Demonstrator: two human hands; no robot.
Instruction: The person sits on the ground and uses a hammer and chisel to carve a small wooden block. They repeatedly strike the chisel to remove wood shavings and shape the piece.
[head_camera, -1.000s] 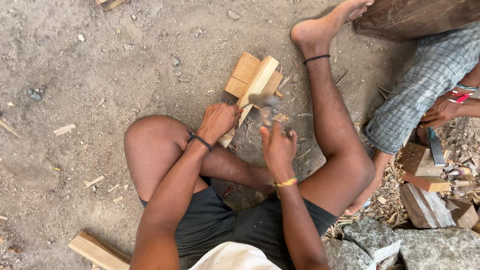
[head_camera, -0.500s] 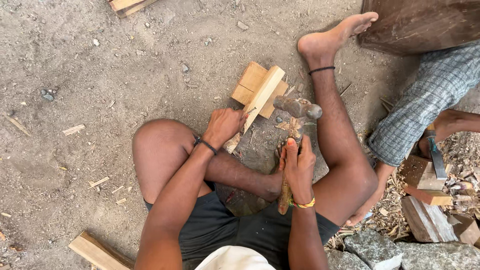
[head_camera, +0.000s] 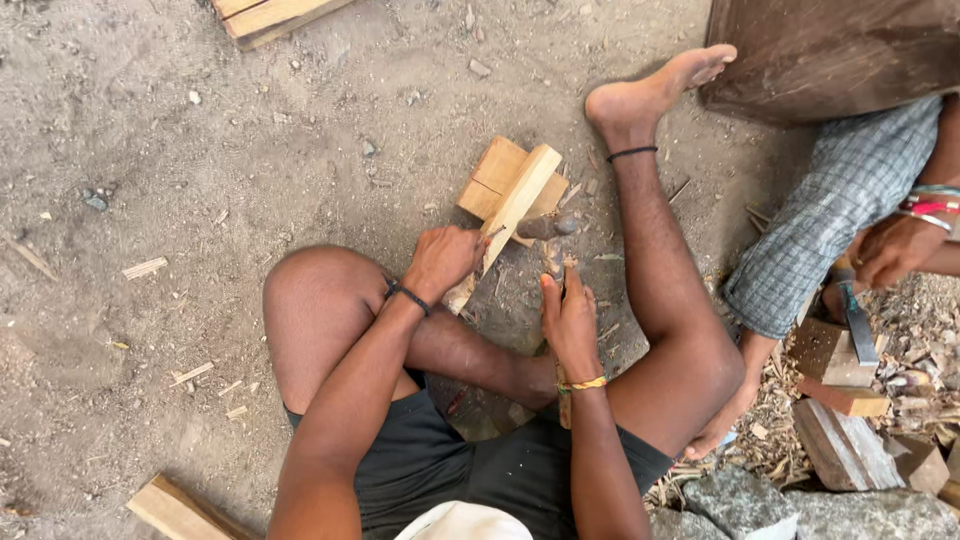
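Bare, gritty ground fills most of my view, strewn with wood chips and small stones, with plank offcuts (head_camera: 268, 15) at the top edge and another (head_camera: 172, 510) near the bottom left. I am seated on the dirt with legs spread. My left hand (head_camera: 440, 260) is clenched around the lower end of a pale wooden batten (head_camera: 515, 205), which leans across a flat square wooden block (head_camera: 490, 180) lying on the ground. My right hand (head_camera: 570, 320) is wrapped around the handle of a hammer — its dark head (head_camera: 548, 228) sits just beside the batten, near where my left fingers grip.

The batten's long axis runs diagonally, from its lower end in my left hand up and to the right, its far end pointing away from me over the block.

The risk I judge from here is the closeness of the tool head to my left fingers; a glancing stroke could catch them. The batten rests only on the block's edge, so it could also skid or twist. My bare right foot (head_camera: 650, 95) lies near the block too.

To the right, another person in checked cloth (head_camera: 840, 210) holds a chisel (head_camera: 858, 325) over wood blocks (head_camera: 835, 365), with grey stones (head_camera: 740, 500) just below.
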